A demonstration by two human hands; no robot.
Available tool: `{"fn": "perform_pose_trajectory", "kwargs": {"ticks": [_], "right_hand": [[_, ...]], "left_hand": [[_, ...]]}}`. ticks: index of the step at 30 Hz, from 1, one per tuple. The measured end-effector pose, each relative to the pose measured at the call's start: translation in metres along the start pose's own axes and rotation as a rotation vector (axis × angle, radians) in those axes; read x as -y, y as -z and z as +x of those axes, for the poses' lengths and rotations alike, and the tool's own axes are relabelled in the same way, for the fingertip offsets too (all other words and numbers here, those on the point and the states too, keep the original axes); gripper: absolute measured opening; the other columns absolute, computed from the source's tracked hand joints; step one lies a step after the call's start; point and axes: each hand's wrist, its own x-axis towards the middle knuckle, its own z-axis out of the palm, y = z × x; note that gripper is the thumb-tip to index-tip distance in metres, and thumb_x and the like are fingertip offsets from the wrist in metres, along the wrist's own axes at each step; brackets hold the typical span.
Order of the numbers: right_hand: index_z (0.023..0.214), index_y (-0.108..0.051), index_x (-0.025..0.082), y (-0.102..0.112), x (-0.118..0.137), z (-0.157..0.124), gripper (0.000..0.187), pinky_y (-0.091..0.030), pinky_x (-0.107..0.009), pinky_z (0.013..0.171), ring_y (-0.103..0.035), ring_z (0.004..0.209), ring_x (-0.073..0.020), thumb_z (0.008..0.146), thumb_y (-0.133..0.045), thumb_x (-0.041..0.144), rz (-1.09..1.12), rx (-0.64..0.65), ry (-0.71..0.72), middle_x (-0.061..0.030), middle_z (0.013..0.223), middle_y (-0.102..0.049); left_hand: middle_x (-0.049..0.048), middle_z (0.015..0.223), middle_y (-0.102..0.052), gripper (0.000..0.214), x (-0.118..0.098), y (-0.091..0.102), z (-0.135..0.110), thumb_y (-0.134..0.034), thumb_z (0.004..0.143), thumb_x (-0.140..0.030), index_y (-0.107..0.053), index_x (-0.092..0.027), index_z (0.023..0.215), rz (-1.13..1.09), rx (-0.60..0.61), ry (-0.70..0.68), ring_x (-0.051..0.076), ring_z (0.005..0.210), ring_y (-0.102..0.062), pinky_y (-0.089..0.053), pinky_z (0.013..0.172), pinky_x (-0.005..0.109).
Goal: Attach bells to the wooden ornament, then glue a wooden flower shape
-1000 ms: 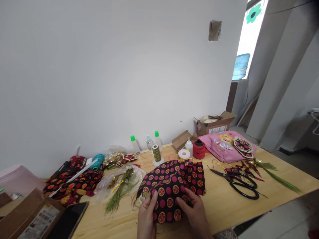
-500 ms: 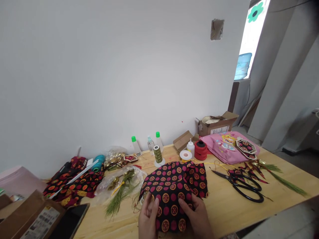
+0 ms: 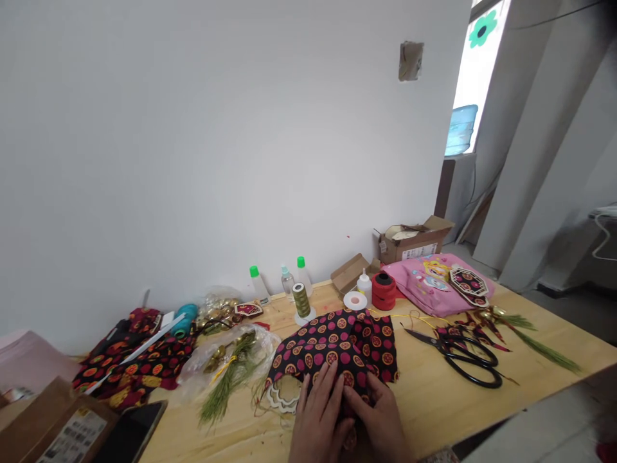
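Observation:
A piece of black cloth (image 3: pixel 337 341) printed with pink and orange circles lies on the wooden table (image 3: pixel 424 392) in front of me. My left hand (image 3: pixel 315 418) rests on its near edge with the fingers stretched flat over the cloth. My right hand (image 3: pixel 378 418) lies beside it, touching it, fingers pressed down on the same edge. A white scalloped frame (image 3: pixel 282 399) sticks out from under the cloth's left corner.
Black scissors (image 3: pixel 457 357) lie to the right, beside green tassels (image 3: pixel 530 337) and a pink bag (image 3: pixel 436 280). Thread spools (image 3: pixel 302 301), small bottles (image 3: pixel 258 283), red tape rolls (image 3: pixel 384 290) and cardboard boxes (image 3: pixel 414 238) line the wall. More printed cloth (image 3: pixel 135 363), a bag of tassels (image 3: pixel 226 360) and a phone (image 3: pixel 130 431) sit left.
Both hands have moved together onto the middle of the cloth's near edge and now lie flat on it. The white scalloped frame has come into sight at the left corner.

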Motion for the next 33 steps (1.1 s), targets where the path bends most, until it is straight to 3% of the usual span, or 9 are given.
{"fn": "perform_pose_trajectory", "kwargs": {"ticks": [2, 5, 11, 16, 24, 29, 33], "right_hand": [[0.074, -0.063, 0.011, 0.000, 0.001, 0.000, 0.030, -0.048, -0.030, 0.062, -0.059, 0.067, -0.0208, 0.056, -0.067, 0.034, 0.014, -0.007, 0.002, -0.0075, 0.073, -0.066], [0.075, -0.063, 0.012, 0.000, 0.000, 0.000, 0.030, -0.048, -0.031, 0.065, -0.060, 0.070, -0.0217, 0.054, -0.069, 0.032, 0.029, -0.007, 0.004, -0.0074, 0.075, -0.067], [0.085, -0.063, 0.013, -0.003, 0.011, 0.008, 0.034, -0.048, -0.033, 0.070, -0.061, 0.077, -0.0228, 0.058, -0.067, 0.033, 0.115, 0.133, -0.063, -0.0077, 0.084, -0.067], [0.087, -0.063, 0.014, -0.008, 0.030, 0.007, 0.036, -0.045, -0.031, 0.076, -0.059, 0.085, -0.0220, 0.057, -0.068, 0.035, 0.204, 0.250, -0.082, -0.0066, 0.088, -0.066], [0.087, -0.063, 0.016, -0.007, 0.015, 0.008, 0.034, -0.043, -0.031, 0.079, -0.057, 0.087, -0.0199, 0.061, -0.066, 0.037, 0.356, 0.305, -0.179, -0.0044, 0.086, -0.066], [0.086, -0.064, 0.015, -0.008, 0.023, 0.006, 0.039, -0.047, -0.031, 0.070, -0.059, 0.083, -0.0205, 0.053, -0.072, 0.033, 0.500, 0.229, -0.338, -0.0068, 0.090, -0.065], [0.084, -0.064, 0.015, -0.010, 0.030, 0.000, 0.035, -0.048, -0.027, 0.064, -0.060, 0.074, -0.0177, 0.053, -0.073, 0.029, 0.613, 0.215, -0.392, -0.0054, 0.078, -0.066]], "left_hand": [[0.0106, 0.128, -0.040, 0.052, 0.008, 0.002, -0.003, -0.051, 0.075, -0.027, -0.034, -0.024, 0.124, 0.260, 0.026, -0.179, 0.025, 0.118, -0.034, -0.031, 0.094, 0.046], [0.0135, 0.130, -0.035, 0.062, 0.011, 0.005, -0.004, -0.051, 0.075, -0.035, -0.023, -0.022, 0.129, 0.403, 0.078, -0.257, 0.026, 0.120, -0.029, -0.036, 0.090, 0.045], [0.0115, 0.135, -0.028, 0.067, 0.005, 0.020, 0.000, -0.051, 0.075, -0.031, -0.015, -0.025, 0.131, 0.230, 0.208, -0.120, 0.026, 0.123, -0.023, -0.033, 0.093, 0.045], [0.0083, 0.134, -0.031, 0.060, -0.002, 0.023, 0.001, -0.049, 0.073, -0.020, -0.026, -0.028, 0.128, 0.134, 0.152, 0.004, 0.025, 0.122, -0.027, -0.030, 0.095, 0.044], [0.0116, 0.125, -0.044, 0.049, -0.005, 0.021, 0.004, -0.050, 0.071, -0.021, -0.043, -0.023, 0.120, 0.043, 0.133, 0.190, 0.025, 0.115, -0.038, -0.032, 0.094, 0.043], [0.0102, 0.131, -0.036, 0.046, -0.009, 0.026, 0.006, -0.042, 0.078, -0.028, -0.036, -0.022, 0.124, 0.044, 0.181, 0.210, 0.023, 0.120, -0.031, -0.027, 0.097, 0.043], [0.0108, 0.136, -0.026, 0.052, -0.002, 0.021, 0.002, -0.040, 0.080, -0.030, -0.025, -0.022, 0.129, 0.074, 0.265, 0.172, 0.023, 0.124, -0.022, -0.023, 0.098, 0.045]]}}
